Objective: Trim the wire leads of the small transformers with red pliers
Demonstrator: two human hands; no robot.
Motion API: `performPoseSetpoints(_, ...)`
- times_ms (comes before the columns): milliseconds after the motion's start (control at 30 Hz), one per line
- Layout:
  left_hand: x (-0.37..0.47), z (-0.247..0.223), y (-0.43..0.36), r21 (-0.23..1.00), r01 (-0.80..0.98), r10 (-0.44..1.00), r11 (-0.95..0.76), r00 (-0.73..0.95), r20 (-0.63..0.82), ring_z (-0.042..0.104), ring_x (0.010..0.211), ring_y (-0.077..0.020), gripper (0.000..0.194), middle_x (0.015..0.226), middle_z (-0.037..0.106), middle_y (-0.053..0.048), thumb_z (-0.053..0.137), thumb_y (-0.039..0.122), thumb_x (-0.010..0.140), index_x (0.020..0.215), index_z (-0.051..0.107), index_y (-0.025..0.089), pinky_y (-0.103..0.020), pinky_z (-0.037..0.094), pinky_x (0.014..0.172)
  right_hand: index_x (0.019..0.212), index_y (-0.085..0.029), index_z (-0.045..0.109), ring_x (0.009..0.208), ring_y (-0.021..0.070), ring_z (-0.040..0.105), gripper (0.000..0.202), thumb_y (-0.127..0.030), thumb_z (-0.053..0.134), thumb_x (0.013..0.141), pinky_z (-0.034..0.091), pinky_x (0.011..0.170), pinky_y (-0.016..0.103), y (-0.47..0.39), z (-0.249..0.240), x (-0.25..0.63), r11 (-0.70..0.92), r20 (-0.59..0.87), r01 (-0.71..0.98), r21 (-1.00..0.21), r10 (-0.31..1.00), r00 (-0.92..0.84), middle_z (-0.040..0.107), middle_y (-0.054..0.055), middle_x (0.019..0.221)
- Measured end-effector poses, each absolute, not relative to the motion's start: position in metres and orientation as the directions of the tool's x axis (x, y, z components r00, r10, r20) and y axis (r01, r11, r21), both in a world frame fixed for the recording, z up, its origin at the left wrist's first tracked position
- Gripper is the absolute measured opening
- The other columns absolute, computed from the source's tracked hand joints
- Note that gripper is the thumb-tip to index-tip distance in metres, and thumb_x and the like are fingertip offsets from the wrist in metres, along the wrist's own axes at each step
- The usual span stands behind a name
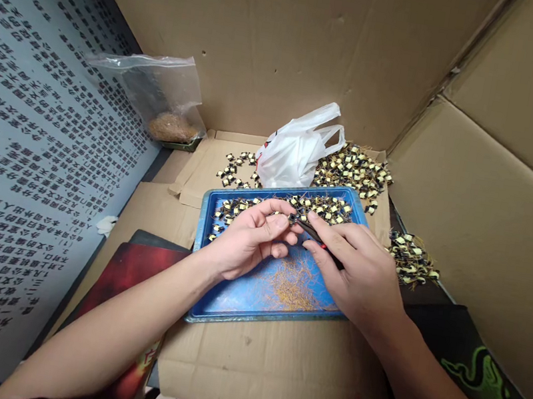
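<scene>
Over a blue tray (222,317), my left hand (261,232) pinches a small black coil part (292,218) between thumb and fingers. My right hand (360,265) is wrapped round a dark hand tool with a bit of red on it, which looks like small cutters (312,232); the tool's tip meets the part. Much of its handle is hidden by my fingers. Many small yellow-and-black coils (330,208) with thin copper leads lie along the tray's far side. Nearer me in the tray is a heap of short copper wire clippings (294,286).
Behind the tray stands a white plastic bag (294,153) beside a pile of coils (357,170). More coils (411,259) lie at the right. A clear bag of wire bits (173,125) is at back left. Cardboard walls (280,46) enclose the back and right; a printed panel (40,123) the left.
</scene>
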State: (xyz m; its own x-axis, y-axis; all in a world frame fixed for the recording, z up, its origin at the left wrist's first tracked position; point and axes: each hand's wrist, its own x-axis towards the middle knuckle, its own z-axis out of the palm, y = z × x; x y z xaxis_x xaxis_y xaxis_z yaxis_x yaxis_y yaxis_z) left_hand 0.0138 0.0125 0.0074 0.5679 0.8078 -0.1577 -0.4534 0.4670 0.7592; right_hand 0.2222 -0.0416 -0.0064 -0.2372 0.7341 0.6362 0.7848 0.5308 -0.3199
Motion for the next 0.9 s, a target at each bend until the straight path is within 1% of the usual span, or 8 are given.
performPoseSetpoints(233, 0.0133, 0.0063, 0.0133, 0.755, -0.457, 0.802, 0.47, 0.578, -0.149, 0.071, 0.077, -0.0116, 0.032, 0.092, 0.076, -0.006, 0.088, 0.024, 0.085, 0.108, 0.068, 0.017, -0.017, 0.052, 0.058, 0.143, -0.019, 0.069, 0.086, 0.0238, 0.068, 0.04, -0.026, 0.064, 0.104, 0.056, 0.081, 0.039, -0.0418, -0.0065, 0.2223, 0.525, 0.631, 0.786, -0.327, 0.741, -0.232, 0.074, 0.009, 0.095)
performPoseSetpoints(433, 0.0131, 0.0055, 0.0133, 0.754, -0.459, 0.801, 0.47, 0.58, -0.147, 0.071, 0.077, -0.0113, 0.031, 0.094, 0.077, -0.006, 0.088, 0.023, 0.085, 0.108, 0.068, 0.017, -0.017, 0.052, 0.058, 0.14, -0.013, 0.071, 0.085, 0.0244, 0.068, 0.038, -0.026, 0.063, 0.105, 0.056, 0.078, 0.04, -0.042, -0.0052, 0.2215, 0.531, 0.634, 0.782, -0.327, 0.736, -0.235, 0.075, 0.011, 0.096)
performPoseSetpoints(633, 0.0118, 0.0057, 0.0136, 0.752, -0.461, 0.802, 0.472, 0.578, -0.149, 0.071, 0.077, -0.0109, 0.03, 0.093, 0.076, -0.005, 0.087, 0.023, 0.086, 0.11, 0.071, 0.018, -0.017, 0.052, 0.059, 0.14, -0.014, 0.07, 0.085, 0.0253, 0.068, 0.038, -0.028, 0.063, 0.105, 0.056, 0.079, 0.041, -0.0416, -0.0056, 0.2223, 0.531, 0.634, 0.785, -0.319, 0.735, -0.24, 0.074, 0.01, 0.095)
performPoseSetpoints(700, 0.0113, 0.0061, 0.0139, 0.754, -0.458, 0.801, 0.47, 0.581, -0.147, 0.071, 0.079, -0.0106, 0.033, 0.093, 0.075, -0.005, 0.088, 0.022, 0.085, 0.115, 0.074, 0.018, -0.017, 0.053, 0.06, 0.141, -0.014, 0.069, 0.087, 0.0257, 0.068, 0.039, -0.029, 0.062, 0.105, 0.057, 0.081, 0.041, -0.0413, -0.0054, 0.2223, 0.53, 0.625, 0.768, -0.358, 0.748, -0.225, 0.074, 0.011, 0.096)
performPoseSetpoints(767, 0.0109, 0.0067, 0.0139, 0.758, -0.457, 0.801, 0.465, 0.582, -0.141, 0.071, 0.08, -0.0103, 0.035, 0.095, 0.075, -0.005, 0.088, 0.022, 0.085, 0.117, 0.076, 0.018, -0.017, 0.054, 0.063, 0.143, -0.013, 0.067, 0.089, 0.0259, 0.069, 0.041, -0.03, 0.061, 0.106, 0.057, 0.083, 0.042, -0.041, -0.0048, 0.2223, 0.517, 0.599, 0.737, -0.435, 0.777, -0.191, 0.074, 0.011, 0.098)
performPoseSetpoints(833, 0.0108, 0.0072, 0.0136, 0.764, -0.454, 0.801, 0.459, 0.583, -0.135, 0.071, 0.081, -0.01, 0.032, 0.096, 0.075, -0.006, 0.087, 0.023, 0.085, 0.116, 0.078, 0.018, -0.017, 0.055, 0.064, 0.143, -0.012, 0.066, 0.09, 0.0257, 0.069, 0.042, -0.031, 0.06, 0.106, 0.057, 0.084, 0.042, -0.0408, -0.004, 0.2222, 0.492, 0.566, 0.712, -0.501, 0.809, -0.161, 0.073, 0.012, 0.1)
performPoseSetpoints(900, 0.0112, 0.0073, 0.013, 0.774, -0.444, 0.799, 0.451, 0.587, -0.129, 0.071, 0.08, -0.0101, 0.029, 0.096, 0.076, -0.006, 0.086, 0.024, 0.086, 0.114, 0.079, 0.018, -0.017, 0.054, 0.063, 0.14, -0.013, 0.067, 0.094, 0.0259, 0.07, 0.039, -0.031, 0.06, 0.106, 0.057, 0.087, 0.042, -0.0408, -0.0033, 0.2222, 0.468, 0.537, 0.698, -0.541, 0.831, -0.141, 0.074, 0.012, 0.104)
